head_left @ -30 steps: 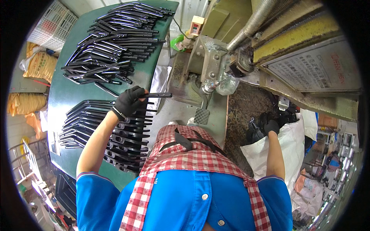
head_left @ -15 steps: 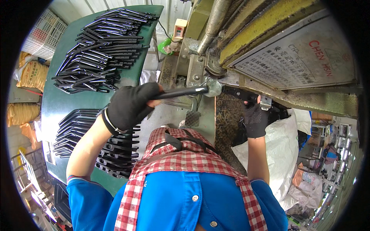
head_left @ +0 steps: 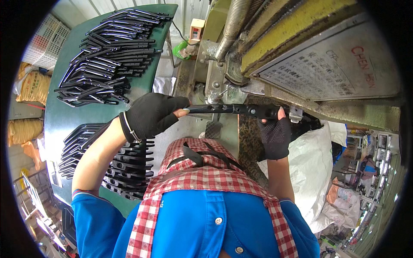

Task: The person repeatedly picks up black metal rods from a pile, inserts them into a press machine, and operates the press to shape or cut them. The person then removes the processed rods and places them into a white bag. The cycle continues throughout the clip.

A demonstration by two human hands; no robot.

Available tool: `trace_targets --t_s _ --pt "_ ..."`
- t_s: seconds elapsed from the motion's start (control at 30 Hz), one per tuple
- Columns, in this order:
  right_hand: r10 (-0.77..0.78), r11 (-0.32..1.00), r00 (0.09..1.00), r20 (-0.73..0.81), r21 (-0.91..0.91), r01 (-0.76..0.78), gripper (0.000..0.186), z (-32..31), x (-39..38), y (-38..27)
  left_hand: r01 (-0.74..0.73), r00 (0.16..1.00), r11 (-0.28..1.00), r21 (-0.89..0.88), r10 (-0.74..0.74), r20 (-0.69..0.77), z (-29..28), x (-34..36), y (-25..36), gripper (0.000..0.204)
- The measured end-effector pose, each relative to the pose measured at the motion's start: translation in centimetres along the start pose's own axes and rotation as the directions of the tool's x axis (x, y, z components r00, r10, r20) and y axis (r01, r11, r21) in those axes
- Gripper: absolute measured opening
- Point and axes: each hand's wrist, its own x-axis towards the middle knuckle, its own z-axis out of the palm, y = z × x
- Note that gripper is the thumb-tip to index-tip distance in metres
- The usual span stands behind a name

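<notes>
A black metal tube (head_left: 206, 109) runs sideways in front of the press. Its left end is in my left hand (head_left: 155, 114), whose fingers are wrapped round it in a black fingerless glove. Toward the right it meets a wider black metal piece with holes (head_left: 258, 111); whether the two are fixed together I cannot tell. My right hand (head_left: 275, 135), gloved the same way, grips the far end of that holed piece between thumb and fingers. Just beyond the tube is the press's metal tooling (head_left: 215, 86), apart from both hands.
The press's yellow frame (head_left: 297, 38) with a plate on it hangs over the right side. On the left, a green table (head_left: 56, 116) carries piles of bent black tubes (head_left: 94, 64) and rows of holed black pieces (head_left: 129, 172). White sacking (head_left: 305, 167) lies beside my right arm.
The tube and holed piece have come away from the tooling toward me and now lie level in one line. My right hand has shifted slightly left and nearer.
</notes>
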Motion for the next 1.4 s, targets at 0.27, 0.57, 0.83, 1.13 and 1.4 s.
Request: trace_targets --t_s 0.27,0.57,0.83,1.13,1.4 --pt "-0.021 0.978 0.992 -0.121 -0.206 -0.004 0.031 4.4 -2.1 2.0 0.022 0.995 0.909 0.417 0.020 -0.098 1.4 0.4 0.2 0.020" --pt "-0.088 0.133 0.904 0.419 -0.894 0.428 0.032 3.6 -3.1 -1.6 0.067 0.997 0.908 0.414 -0.073 -0.002 1.4 -0.3 -2.6 0.020" --pt "0.165 -0.222 0.797 0.581 -0.766 0.604 0.042 2.1 1.7 -2.8 0.180 0.983 0.953 0.244 -0.186 0.002 -0.8 -2.6 -4.0 0.035" --pt "0.541 -0.013 0.734 0.410 -0.869 0.495 0.025 2.4 3.1 -2.6 0.203 0.943 0.854 0.478 -0.039 -0.331 -3.3 -6.3 -5.8 0.043" --pt "0.193 -0.263 0.794 0.577 -0.749 0.608 0.028 4.3 3.5 -3.0 0.360 0.916 0.906 0.223 -0.298 -0.270 -1.9 -6.9 -6.7 0.050"
